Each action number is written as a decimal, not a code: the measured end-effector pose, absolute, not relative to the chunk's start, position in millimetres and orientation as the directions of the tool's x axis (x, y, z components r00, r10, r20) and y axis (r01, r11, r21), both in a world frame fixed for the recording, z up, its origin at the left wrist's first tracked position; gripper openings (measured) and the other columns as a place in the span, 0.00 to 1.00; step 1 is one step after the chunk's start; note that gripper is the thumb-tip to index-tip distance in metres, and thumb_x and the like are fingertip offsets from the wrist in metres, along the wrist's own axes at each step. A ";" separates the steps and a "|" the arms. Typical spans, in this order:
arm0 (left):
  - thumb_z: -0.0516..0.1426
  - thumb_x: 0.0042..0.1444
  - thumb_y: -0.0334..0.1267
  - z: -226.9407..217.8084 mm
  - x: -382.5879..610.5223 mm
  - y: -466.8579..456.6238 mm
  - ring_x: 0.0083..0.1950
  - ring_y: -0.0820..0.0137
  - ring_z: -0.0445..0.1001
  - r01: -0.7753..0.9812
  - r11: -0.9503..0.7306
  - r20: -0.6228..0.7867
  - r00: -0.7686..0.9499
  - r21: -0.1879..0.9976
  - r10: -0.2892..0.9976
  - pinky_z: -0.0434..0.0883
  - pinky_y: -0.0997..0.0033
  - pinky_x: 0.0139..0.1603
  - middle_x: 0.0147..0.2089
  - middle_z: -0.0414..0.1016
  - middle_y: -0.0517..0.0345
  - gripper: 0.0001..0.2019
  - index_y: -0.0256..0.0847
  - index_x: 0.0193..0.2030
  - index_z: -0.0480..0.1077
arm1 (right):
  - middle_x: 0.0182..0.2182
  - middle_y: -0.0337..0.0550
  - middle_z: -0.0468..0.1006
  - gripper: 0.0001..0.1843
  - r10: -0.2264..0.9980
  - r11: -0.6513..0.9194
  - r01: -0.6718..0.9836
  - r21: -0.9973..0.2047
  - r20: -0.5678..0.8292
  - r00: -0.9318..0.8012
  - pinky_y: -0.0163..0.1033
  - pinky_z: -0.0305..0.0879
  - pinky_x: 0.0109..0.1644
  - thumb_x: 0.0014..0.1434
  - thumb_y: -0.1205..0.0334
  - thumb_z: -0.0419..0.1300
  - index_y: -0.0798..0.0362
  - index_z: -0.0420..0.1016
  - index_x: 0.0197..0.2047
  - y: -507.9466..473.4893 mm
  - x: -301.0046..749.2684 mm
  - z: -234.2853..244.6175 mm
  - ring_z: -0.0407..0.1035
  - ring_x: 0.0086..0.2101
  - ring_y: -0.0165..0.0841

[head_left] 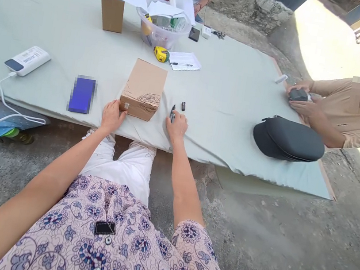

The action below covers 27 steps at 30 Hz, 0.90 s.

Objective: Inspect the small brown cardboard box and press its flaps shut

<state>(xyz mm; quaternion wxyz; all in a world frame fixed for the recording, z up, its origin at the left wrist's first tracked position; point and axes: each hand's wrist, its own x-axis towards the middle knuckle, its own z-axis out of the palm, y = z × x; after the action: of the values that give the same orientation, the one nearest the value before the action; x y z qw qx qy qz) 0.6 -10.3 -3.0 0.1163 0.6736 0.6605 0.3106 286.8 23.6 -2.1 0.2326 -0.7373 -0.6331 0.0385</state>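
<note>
Two hands on the table point(222, 92): left hand point(112, 116) flat and open against the near-left corner of the cardboard box point(143, 87), gripping nothing; right hand point(176, 128) loosely open, fingertips on the black pen point(173, 112) just right of it, so best brace the box and pinch the pen mid-barrel.

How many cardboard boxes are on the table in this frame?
2. A closed box sits at the near edge beside the left hand; an open box stands farther back, left of the clear tub. None appear hidden.
</note>
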 end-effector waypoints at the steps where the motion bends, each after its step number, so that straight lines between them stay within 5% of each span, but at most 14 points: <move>1: 0.52 0.59 0.42 -3.0 0.3 -10.2 0.68 0.48 0.65 0.817 -0.101 0.266 -0.067 0.568 0.962 0.59 0.45 0.69 0.61 0.71 0.32 0.23 0.33 0.59 0.64 | 0.47 0.54 0.74 0.22 0.949 -0.110 0.912 -0.395 0.232 0.215 0.52 0.65 0.54 0.62 0.61 0.54 0.51 0.72 0.59 24.0 288.2 -2.7 0.67 0.48 0.47; 7: 0.53 0.59 0.43 -3.1 -1.1 -9.9 0.67 0.49 0.66 0.803 -0.114 0.281 -0.068 0.584 0.957 0.59 0.45 0.69 0.60 0.72 0.35 0.23 0.35 0.59 0.65 | 0.47 0.56 0.76 0.23 0.905 -0.170 0.869 -0.464 0.275 0.324 0.50 0.66 0.53 0.62 0.62 0.51 0.54 0.73 0.57 28.8 300.3 2.9 0.69 0.47 0.46; 13: 0.53 0.59 0.43 -2.0 -0.1 -10.9 0.68 0.48 0.65 0.806 -0.100 0.263 -0.070 0.583 0.962 0.58 0.46 0.70 0.60 0.71 0.33 0.23 0.34 0.59 0.64 | 0.50 0.54 0.79 0.23 0.924 0.072 0.750 -0.658 0.327 0.198 0.46 0.67 0.59 0.63 0.66 0.44 0.56 0.71 0.57 -0.6 262.4 4.6 0.72 0.49 0.39; 18: 0.53 0.59 0.42 1.4 0.2 -11.4 0.65 0.47 0.68 0.817 -0.096 0.272 -0.077 0.569 0.959 0.61 0.45 0.68 0.58 0.73 0.33 0.21 0.34 0.57 0.65 | 0.51 0.51 0.81 0.23 0.963 0.090 0.727 -0.681 0.247 0.112 0.50 0.66 0.62 0.59 0.65 0.50 0.55 0.70 0.57 -31.2 206.0 -5.0 0.71 0.53 0.43; 23: 0.52 0.60 0.43 5.0 -4.1 -18.0 0.56 0.51 0.75 0.768 -0.142 0.317 -0.084 0.625 0.945 0.69 0.50 0.61 0.50 0.77 0.40 0.18 0.38 0.54 0.67 | 0.49 0.53 0.80 0.22 0.947 0.079 0.605 -0.792 0.250 0.204 0.51 0.67 0.60 0.57 0.61 0.55 0.55 0.71 0.55 -49.9 183.6 -6.1 0.72 0.51 0.44; 27: 0.55 0.58 0.46 7.2 -0.2 -34.3 0.63 0.53 0.71 0.612 -0.229 0.382 -0.130 0.757 0.915 0.68 0.50 0.65 0.60 0.73 0.39 0.20 0.39 0.54 0.66 | 0.48 0.52 0.78 0.22 0.923 0.123 0.426 -0.896 0.261 0.283 0.51 0.69 0.57 0.59 0.56 0.57 0.54 0.70 0.55 -64.1 187.8 4.4 0.72 0.48 0.41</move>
<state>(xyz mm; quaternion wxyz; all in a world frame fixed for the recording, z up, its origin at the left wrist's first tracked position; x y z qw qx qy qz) -0.2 -34.3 7.2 0.1667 0.6380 0.5982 0.4553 187.8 -64.1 4.4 0.5118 -0.6162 -0.5473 0.2427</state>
